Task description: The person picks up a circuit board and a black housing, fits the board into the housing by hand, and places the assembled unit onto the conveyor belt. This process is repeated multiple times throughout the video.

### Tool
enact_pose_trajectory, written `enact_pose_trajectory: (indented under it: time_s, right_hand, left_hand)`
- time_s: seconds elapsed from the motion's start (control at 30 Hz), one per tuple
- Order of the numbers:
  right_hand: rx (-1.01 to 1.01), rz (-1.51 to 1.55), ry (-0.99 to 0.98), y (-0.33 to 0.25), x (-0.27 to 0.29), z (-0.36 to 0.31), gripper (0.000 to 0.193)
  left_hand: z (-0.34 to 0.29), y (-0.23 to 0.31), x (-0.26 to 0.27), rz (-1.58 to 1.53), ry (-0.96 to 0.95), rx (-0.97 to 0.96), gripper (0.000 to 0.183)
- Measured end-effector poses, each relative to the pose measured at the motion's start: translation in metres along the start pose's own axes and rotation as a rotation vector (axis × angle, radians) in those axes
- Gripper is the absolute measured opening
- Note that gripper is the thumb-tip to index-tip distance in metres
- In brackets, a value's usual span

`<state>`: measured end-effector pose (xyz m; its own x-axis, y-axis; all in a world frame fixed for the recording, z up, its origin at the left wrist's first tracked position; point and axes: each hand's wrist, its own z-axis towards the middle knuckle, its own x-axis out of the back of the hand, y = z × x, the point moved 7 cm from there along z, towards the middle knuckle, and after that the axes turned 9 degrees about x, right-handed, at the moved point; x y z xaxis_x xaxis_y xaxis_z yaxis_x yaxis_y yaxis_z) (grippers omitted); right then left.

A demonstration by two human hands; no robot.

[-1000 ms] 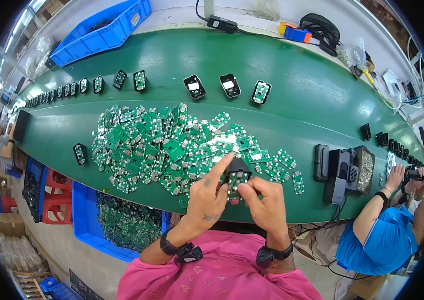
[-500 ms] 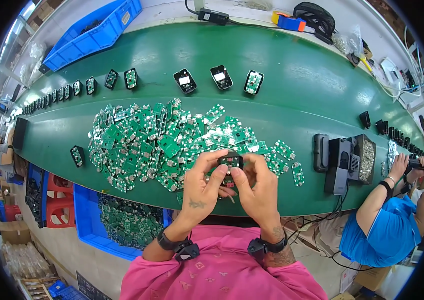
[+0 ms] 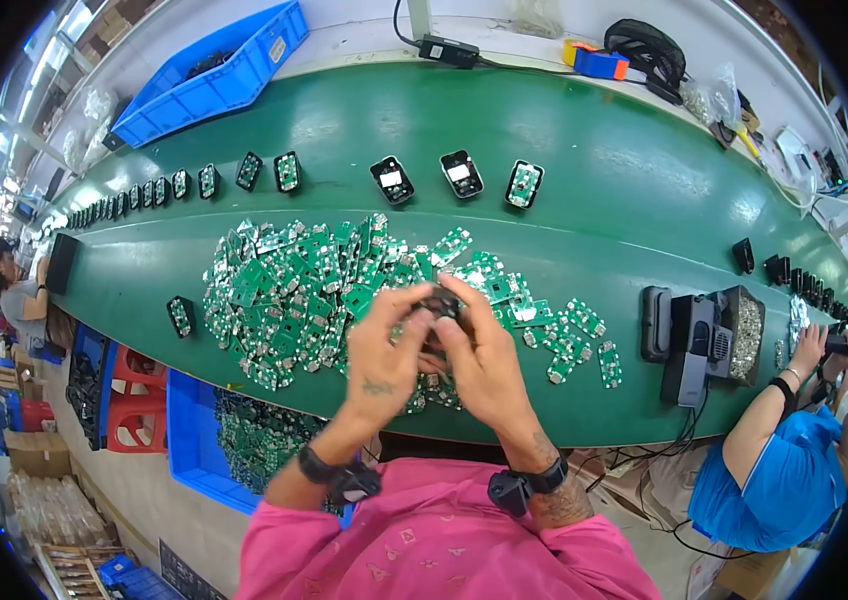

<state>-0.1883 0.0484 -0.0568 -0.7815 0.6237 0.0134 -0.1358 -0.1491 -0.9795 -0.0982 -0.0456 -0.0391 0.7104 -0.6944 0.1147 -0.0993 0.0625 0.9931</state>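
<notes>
My left hand [image 3: 386,352] and my right hand [image 3: 481,368] close round a small black plastic housing [image 3: 441,304] above the near side of a heap of green circuit boards [image 3: 319,285]. Both thumbs press on the housing, which is smeared by motion; what sits inside it cannot be made out. Beyond the heap stand two black housings with a white patch inside, the left one [image 3: 392,180] and the middle one [image 3: 461,175]. To their right, another housing [image 3: 524,184] has a green board in it. A filled housing [image 3: 181,317] lies left of the heap.
Filled housings [image 3: 208,181] run in a row toward the far left of the green table [image 3: 564,120]. A blue crate [image 3: 209,85] stands at the back left, a blue bin [image 3: 189,440] of boards below the front edge. On the right are a dark grey device [image 3: 689,350] and a co-worker [image 3: 774,470].
My hands have drawn closer together, and the housing between them has turned so its inside no longer shows. The whole view has shifted slightly.
</notes>
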Motion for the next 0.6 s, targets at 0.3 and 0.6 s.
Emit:
enact_pose_trajectory:
  time_s: [0.3, 0.6]
  right_hand:
    - [0.098, -0.408, 0.13, -0.015, 0.048, -0.043, 0.026]
    - [-0.053, -1.144, 0.479, -0.011, 0.174, -0.101, 0.038]
  left_hand:
    - [0.237, -0.068, 0.108, 0.062, 0.091, 0.267, 0.034]
    - [0.221, -0.03, 0.098, 1.099, 0.246, -0.348, 0.069]
